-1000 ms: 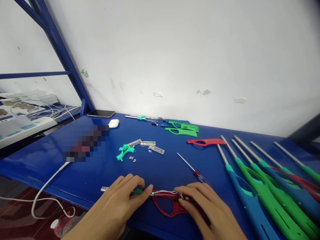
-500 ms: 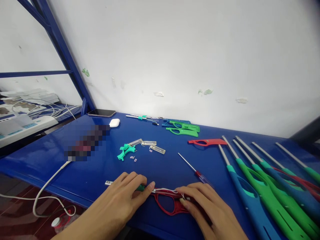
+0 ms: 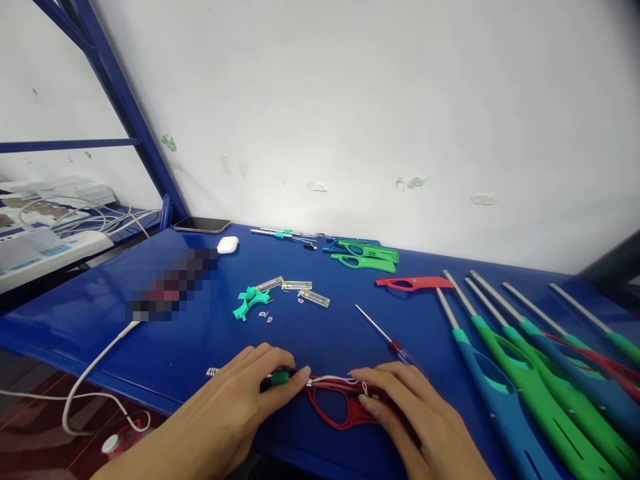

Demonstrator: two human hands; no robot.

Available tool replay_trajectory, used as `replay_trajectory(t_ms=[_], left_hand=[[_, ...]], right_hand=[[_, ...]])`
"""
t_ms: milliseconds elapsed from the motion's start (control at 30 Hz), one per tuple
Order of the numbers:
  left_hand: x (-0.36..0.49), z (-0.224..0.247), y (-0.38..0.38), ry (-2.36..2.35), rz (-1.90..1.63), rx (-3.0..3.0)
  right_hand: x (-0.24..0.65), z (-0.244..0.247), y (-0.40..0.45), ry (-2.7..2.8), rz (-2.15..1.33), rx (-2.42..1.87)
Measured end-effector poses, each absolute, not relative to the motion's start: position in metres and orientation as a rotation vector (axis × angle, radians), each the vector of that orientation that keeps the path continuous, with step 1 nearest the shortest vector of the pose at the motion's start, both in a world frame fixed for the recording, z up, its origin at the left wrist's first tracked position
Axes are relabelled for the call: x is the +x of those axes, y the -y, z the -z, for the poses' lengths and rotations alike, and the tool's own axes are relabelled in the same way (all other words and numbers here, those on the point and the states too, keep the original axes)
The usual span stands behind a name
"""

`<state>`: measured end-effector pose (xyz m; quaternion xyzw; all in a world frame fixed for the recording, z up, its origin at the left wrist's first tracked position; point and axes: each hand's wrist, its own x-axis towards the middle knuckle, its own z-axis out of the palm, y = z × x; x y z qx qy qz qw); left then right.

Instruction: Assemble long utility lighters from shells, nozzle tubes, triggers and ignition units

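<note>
A red lighter shell half (image 3: 334,421) lies at the table's front edge between my hands, with its looped trigger opening facing me. My left hand (image 3: 250,393) pinches the metal lighter tube at its green collar (image 3: 281,378); the tube's slotted tip (image 3: 213,371) sticks out to the left. White wires (image 3: 340,380) run from the tube along the top of the shell. My right hand (image 3: 407,407) is closed around the shell's handle end, thumb and fingertips at the wire loop. Its palm hides the rest of the handle.
Beyond my hands are a screwdriver (image 3: 383,333), green triggers (image 3: 250,301) and clear fuel tanks (image 3: 314,298). A red shell half (image 3: 413,284) and green shell halves (image 3: 365,261) lie farther back. Assembled lighters (image 3: 525,380) line the right; a phone (image 3: 202,225) lies back left.
My left fingers have shifted slightly on the tube, and more of the green collar shows. The wire loop by my right fingertips stands a little higher. The shell stays nearly in place.
</note>
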<state>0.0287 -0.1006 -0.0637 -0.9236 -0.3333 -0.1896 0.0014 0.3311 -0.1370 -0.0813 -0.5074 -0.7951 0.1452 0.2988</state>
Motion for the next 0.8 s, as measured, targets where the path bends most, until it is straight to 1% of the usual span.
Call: replay_trajectory(t_ms=[267,467,800], left_hand=[[0.031,0.051,0.100,1.150,0.628,-2.931],[0.033,0.050,0.099,1.222,0.641,-2.948],[0.031,0.033,0.096,1.370,0.569,-3.129]], right_hand=[[0.331,0.084,0.137,2.110,-0.382,-1.386],[0.332,0.086,0.138,2.135,-0.353,-1.393],[0.330,0.084,0.137,2.114,-0.422,-1.402]])
